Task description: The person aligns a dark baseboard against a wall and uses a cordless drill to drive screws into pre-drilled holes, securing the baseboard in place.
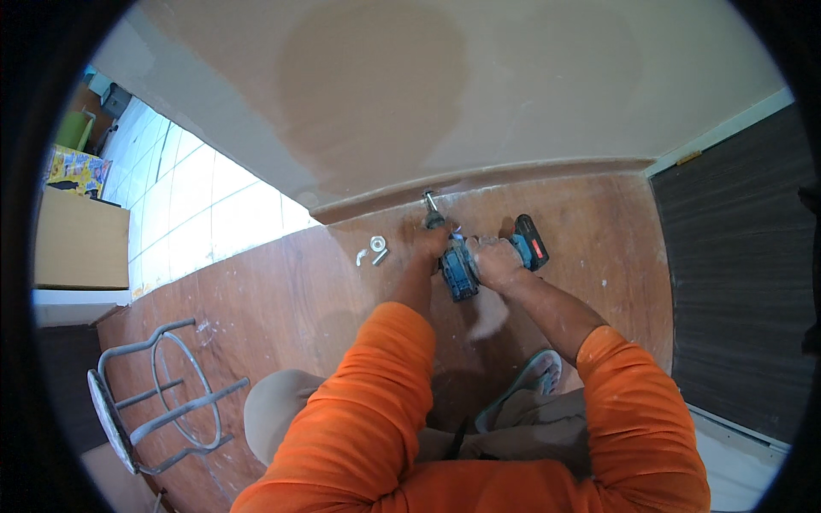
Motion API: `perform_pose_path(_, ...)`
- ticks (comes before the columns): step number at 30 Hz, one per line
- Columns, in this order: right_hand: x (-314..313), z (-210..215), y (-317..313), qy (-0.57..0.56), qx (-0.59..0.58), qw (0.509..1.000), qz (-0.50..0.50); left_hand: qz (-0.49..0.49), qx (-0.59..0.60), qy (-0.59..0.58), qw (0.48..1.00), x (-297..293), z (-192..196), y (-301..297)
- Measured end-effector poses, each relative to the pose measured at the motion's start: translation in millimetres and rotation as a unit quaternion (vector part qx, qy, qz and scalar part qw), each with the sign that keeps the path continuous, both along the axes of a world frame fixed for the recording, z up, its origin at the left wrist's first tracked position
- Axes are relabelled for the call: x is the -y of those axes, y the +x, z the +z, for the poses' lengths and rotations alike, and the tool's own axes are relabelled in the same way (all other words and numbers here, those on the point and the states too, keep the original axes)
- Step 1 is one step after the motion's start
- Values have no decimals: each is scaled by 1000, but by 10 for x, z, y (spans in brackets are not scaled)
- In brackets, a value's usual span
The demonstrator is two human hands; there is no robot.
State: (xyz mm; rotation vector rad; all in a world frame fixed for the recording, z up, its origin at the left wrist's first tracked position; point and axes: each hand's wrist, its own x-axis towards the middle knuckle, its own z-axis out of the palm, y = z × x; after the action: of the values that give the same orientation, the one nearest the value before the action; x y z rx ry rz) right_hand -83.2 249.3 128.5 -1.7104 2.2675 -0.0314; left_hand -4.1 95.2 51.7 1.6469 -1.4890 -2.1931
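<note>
A teal and black cordless drill (pixel 459 275) is held low over the floor, its battery (pixel 532 242) sticking out to the right. My right hand (pixel 496 262) is closed around the drill's handle. At the front of the drill, my left hand (pixel 430 244) is closed just behind the dark chuck (pixel 434 220); its fingers are partly hidden. From the chuck a silver bit (pixel 430 202) reaches to the foot of the wall. To the left of my left hand lie a pale ring-shaped piece (pixel 378 244), a small metal cylinder (pixel 380 256) and a white scrap (pixel 361 257).
The beige wall (pixel 376 103) with its brown skirting (pixel 547 173) stands directly ahead. A round stool (pixel 184 393) lies on its side at left on the reddish-brown floor (pixel 325 291). On the right is a dark door (pixel 735 239). A cardboard box (pixel 81 239) stands by white tiles (pixel 192 197).
</note>
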Motion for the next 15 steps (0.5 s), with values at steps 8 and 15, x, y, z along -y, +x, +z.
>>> perform_pose_path(8,65,-83,82,-6,-23,1000,-14,-21,-54,51,997,84,-32,55)
perform_pose_path(15,98,-45,111,10,-28,999,-21,-42,-58,82,994,140,-71,48)
